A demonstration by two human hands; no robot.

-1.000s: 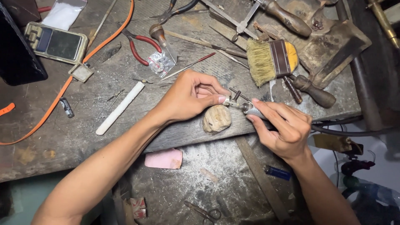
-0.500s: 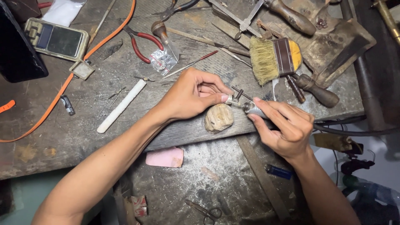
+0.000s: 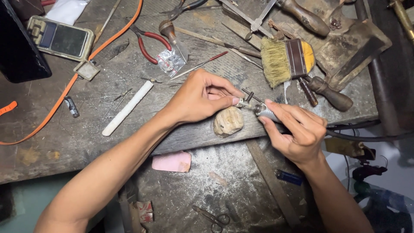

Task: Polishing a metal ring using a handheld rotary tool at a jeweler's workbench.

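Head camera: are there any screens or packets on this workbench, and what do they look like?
Small pocket scale: far left of the bench, flat grey-green rectangle with a dark platform and a small bluish display.
Dark slab: left edge, black, perhaps a screen; cannot tell.
Clear plastic packet: crinkled, beside the red-handled pliers.

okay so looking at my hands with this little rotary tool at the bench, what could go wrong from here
The left hand pinches a tiny piece right at the tip of the rotary tool held by the right hand; a slip could nick the fingertips. The piece is very small, so it might drop among the bench clutter. The tool's cable trails off the bench edge and could snag.
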